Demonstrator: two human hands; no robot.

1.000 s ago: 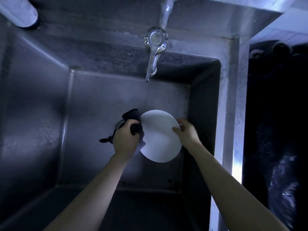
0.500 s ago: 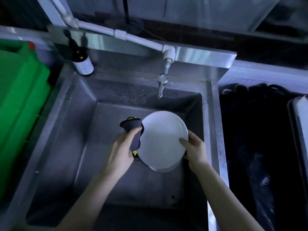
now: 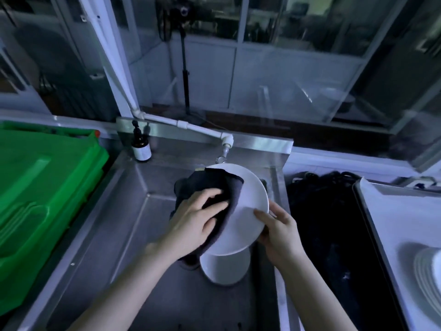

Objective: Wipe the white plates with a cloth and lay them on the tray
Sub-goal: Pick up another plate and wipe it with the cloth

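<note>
I hold a white plate [image 3: 248,211] tilted above the steel sink [image 3: 124,225]. My right hand [image 3: 278,231] grips its lower right rim. My left hand [image 3: 194,222] presses a dark cloth [image 3: 214,185] flat against the plate's left half, fingers spread over it. Another white plate [image 3: 224,268] lies in the sink directly below. At the far right a white tray [image 3: 393,211] carries a stack of white plates [image 3: 427,271].
A green plastic crate [image 3: 43,194] stands left of the sink. A brown pump bottle [image 3: 140,146] sits on the sink's back ledge, and the tap [image 3: 223,154] hangs behind the held plate. A dark mass [image 3: 324,223] lies between sink and tray.
The plate has come up out of the sink toward me. The cloth, bunched at the plate's left edge before, now lies spread over its face under my left hand. The view has tilted up.
</note>
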